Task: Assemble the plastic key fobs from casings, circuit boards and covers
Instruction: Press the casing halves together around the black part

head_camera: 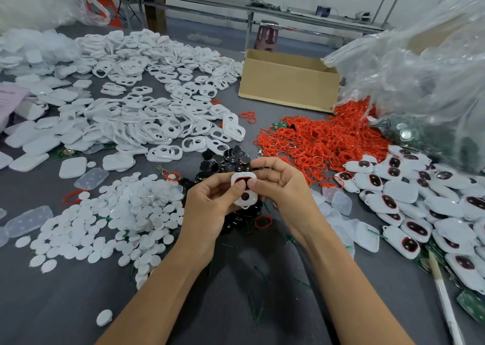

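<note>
Grasped between both hands, above the middle of the table (65, 305): one white key fob (243, 188), held upright, a red ring and a dark insert in its upper opening and a dark button in its lower one. The left hand (210, 205) curls round its lower left side and the right hand (284, 187) round its upper right, with both thumbs pressing on the front between the openings. Directly under the hands: a pile of black button parts (225, 161). Toward the near left corner: a spread of white discs (126, 213), with translucent covers (91, 178) at its fringe. Far left to centre: a large heap of white two-hole casings (147, 119), with solid white back shells (34, 140) beside it toward the left edge. Left edge: a pink sheet (10, 98), its print too blurred to read. Right of centre: a heap of red rings (322, 140). Along the right edge: assembled fobs (409, 195) with dark buttons, lying in a pile that touches the red heap. Near right corner: green circuit boards (472, 305). Toward the far edge: an open cardboard box (288, 82), unmarked on the side that shows. Far right: a clear plastic bag (420, 69), crumpled, its mouth over the red rings.
</note>
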The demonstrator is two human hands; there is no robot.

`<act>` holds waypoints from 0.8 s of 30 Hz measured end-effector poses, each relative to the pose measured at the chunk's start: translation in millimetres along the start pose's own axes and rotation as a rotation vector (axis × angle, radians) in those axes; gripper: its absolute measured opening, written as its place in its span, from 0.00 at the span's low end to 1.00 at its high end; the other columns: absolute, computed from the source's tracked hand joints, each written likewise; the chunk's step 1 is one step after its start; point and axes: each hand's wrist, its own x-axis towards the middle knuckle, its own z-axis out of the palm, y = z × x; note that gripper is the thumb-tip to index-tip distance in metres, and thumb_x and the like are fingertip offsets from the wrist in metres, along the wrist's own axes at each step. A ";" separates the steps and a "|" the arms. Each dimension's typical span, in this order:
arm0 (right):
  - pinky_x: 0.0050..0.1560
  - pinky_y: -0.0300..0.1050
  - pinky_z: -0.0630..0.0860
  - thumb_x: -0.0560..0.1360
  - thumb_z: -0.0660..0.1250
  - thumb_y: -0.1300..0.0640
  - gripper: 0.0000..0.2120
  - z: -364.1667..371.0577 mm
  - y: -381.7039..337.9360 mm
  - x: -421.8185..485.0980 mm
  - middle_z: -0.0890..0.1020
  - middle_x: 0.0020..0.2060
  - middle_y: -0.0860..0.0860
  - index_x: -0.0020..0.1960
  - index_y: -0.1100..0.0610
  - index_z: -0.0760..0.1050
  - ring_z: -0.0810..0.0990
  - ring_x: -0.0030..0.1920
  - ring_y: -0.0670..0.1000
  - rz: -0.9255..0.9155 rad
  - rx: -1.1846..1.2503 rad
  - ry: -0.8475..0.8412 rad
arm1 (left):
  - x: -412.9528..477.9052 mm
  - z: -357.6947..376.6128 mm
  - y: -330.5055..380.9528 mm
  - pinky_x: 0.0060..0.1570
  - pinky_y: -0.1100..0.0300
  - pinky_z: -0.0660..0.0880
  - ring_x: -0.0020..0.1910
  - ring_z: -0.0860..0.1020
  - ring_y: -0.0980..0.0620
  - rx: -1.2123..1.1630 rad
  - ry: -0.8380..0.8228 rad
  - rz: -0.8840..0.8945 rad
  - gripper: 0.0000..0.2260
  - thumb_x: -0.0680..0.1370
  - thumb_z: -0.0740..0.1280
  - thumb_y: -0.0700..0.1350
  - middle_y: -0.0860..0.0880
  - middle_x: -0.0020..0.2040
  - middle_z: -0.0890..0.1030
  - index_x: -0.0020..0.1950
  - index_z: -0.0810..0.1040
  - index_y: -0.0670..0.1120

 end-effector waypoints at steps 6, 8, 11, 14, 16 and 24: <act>0.32 0.34 0.71 0.63 0.73 0.62 0.21 -3.3 -5.4 -0.3 0.85 0.37 0.52 0.56 0.59 0.76 0.79 0.31 0.46 0.075 0.094 -0.016 | -0.3 1.3 3.3 0.41 0.61 0.81 0.39 0.84 0.51 -0.122 0.020 0.008 0.12 0.65 0.73 0.42 0.47 0.39 0.85 0.47 0.82 0.43; 0.34 0.36 0.70 0.62 0.73 0.63 0.22 -4.1 -6.3 -0.1 0.84 0.35 0.52 0.56 0.60 0.76 0.79 0.32 0.47 0.102 0.172 -0.029 | 0.4 1.7 4.9 0.39 0.61 0.81 0.37 0.83 0.52 -0.177 -0.004 -0.008 0.13 0.63 0.73 0.42 0.46 0.38 0.85 0.46 0.82 0.42; 0.39 0.38 0.74 0.60 0.74 0.61 0.25 -6.7 -9.5 -1.6 0.84 0.36 0.54 0.56 0.61 0.76 0.81 0.35 0.49 0.119 0.259 -0.085 | 0.3 1.0 5.1 0.39 0.61 0.81 0.37 0.83 0.52 -0.260 -0.087 -0.039 0.13 0.62 0.73 0.43 0.46 0.40 0.85 0.45 0.82 0.41; 0.45 0.39 0.78 0.62 0.73 0.63 0.25 -8.1 -13.2 -3.5 0.85 0.37 0.53 0.59 0.61 0.75 0.83 0.38 0.50 0.081 0.295 -0.162 | -0.1 2.5 5.4 0.39 0.62 0.80 0.37 0.82 0.53 -0.306 -0.100 -0.028 0.18 0.61 0.74 0.47 0.46 0.40 0.85 0.46 0.81 0.40; 0.46 0.39 0.78 0.64 0.71 0.66 0.24 -7.4 -16.1 -3.9 0.85 0.37 0.54 0.60 0.58 0.76 0.83 0.39 0.50 0.033 0.287 -0.176 | 0.1 3.4 4.4 0.37 0.63 0.79 0.36 0.82 0.53 -0.279 -0.017 0.018 0.18 0.60 0.75 0.49 0.47 0.38 0.84 0.44 0.80 0.41; 0.40 0.45 0.72 0.65 0.76 0.68 0.25 -4.4 -17.9 -4.9 0.86 0.38 0.51 0.57 0.50 0.78 0.73 0.32 0.57 -0.216 -0.389 -0.003 | -5.0 8.1 1.7 0.44 0.61 0.80 0.46 0.84 0.48 -0.083 -0.005 0.041 0.12 0.73 0.67 0.52 0.43 0.45 0.85 0.42 0.85 0.44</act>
